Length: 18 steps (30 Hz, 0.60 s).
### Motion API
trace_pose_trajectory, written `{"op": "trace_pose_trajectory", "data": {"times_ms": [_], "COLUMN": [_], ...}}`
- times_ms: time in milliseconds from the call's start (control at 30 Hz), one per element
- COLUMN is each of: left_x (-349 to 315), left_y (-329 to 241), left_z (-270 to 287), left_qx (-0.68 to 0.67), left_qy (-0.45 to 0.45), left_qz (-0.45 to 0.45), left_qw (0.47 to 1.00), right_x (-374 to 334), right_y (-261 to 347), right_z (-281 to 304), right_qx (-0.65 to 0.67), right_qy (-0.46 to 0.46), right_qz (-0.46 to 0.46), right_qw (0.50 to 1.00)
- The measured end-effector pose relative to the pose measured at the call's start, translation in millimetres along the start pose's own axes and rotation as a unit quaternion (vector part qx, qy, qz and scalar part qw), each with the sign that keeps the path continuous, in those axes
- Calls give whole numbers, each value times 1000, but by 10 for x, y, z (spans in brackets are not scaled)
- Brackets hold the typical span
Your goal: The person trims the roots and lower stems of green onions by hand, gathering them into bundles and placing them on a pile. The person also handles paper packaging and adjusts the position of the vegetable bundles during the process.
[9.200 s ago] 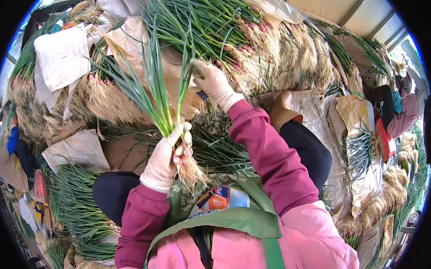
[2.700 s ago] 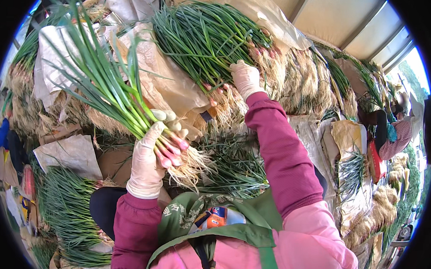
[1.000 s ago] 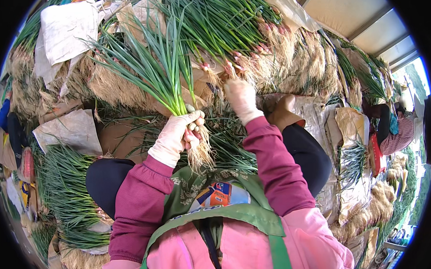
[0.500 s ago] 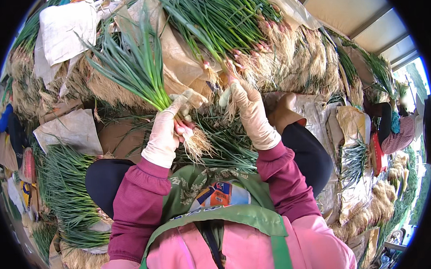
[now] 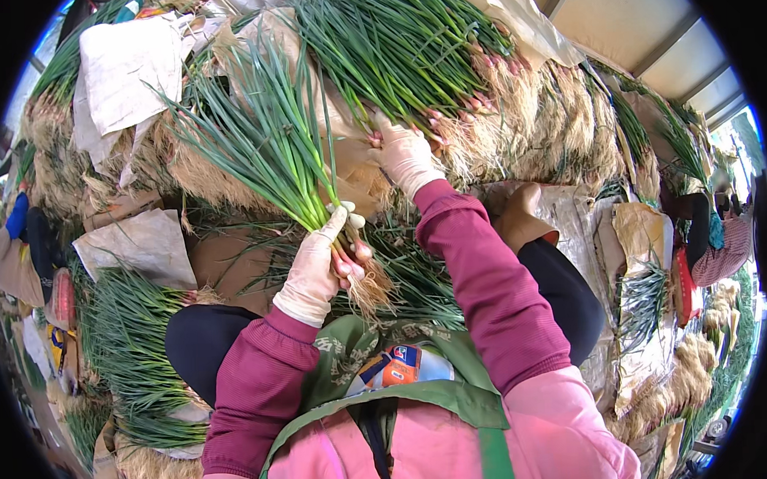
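Observation:
My gloved left hand [image 5: 314, 271] is closed round a bunch of spring onions [image 5: 271, 150]. Their green leaves fan up and to the left, while the pinkish bulbs and pale stringy roots hang out beside the fingers. Farther out, my gloved right hand [image 5: 404, 154] reaches to the near edge of a big pile of spring onions [image 5: 394, 53]. Its fingers close on a spring onion at the pile's left side, next to a small pink bulb [image 5: 374, 141]; the fingertips are partly hidden among the stalks.
Loose green leaves [image 5: 414, 276] lie between my knees. Another stack of spring onions [image 5: 138, 341] is at my left, beside a beige sack [image 5: 139, 248]. A white cloth [image 5: 133, 71] covers part of the far heap. Other people sit at both sides, one with a checked sleeve [image 5: 722, 253].
My right hand has moved up and left to the pile's edge, away from the root end it held before. The left hand with its bunch has shifted slightly right and nearer me.

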State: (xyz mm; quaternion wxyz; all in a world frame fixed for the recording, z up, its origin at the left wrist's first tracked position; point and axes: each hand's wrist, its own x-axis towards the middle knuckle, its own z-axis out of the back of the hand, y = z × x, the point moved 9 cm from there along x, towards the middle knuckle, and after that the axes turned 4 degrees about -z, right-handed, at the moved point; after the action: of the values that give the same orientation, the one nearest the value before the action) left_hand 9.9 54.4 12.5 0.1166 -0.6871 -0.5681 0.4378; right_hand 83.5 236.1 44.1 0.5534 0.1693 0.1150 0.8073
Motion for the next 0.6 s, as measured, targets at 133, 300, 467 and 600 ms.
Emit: {"op": "trace_pose_trajectory", "data": {"times_ms": [133, 300, 467, 600], "left_x": [6, 45, 44, -59], "left_y": [-31, 87, 174, 22], "left_z": [37, -14, 23, -99], "left_qx": [-65, -88, -23, -86], "left_qy": [38, 76, 24, 66], "left_qz": [-25, -14, -2, -5], "left_qw": [997, 993, 999, 994], "right_x": [-129, -295, -493, -196], "right_y": [-89, -453, 544, 306], "right_z": [382, 478, 847, 359], "right_qx": [174, -118, 232, 141], "right_qy": [-155, -116, -187, -74], "right_qz": [96, 9, 166, 106], "right_qw": [968, 986, 940, 981]}}
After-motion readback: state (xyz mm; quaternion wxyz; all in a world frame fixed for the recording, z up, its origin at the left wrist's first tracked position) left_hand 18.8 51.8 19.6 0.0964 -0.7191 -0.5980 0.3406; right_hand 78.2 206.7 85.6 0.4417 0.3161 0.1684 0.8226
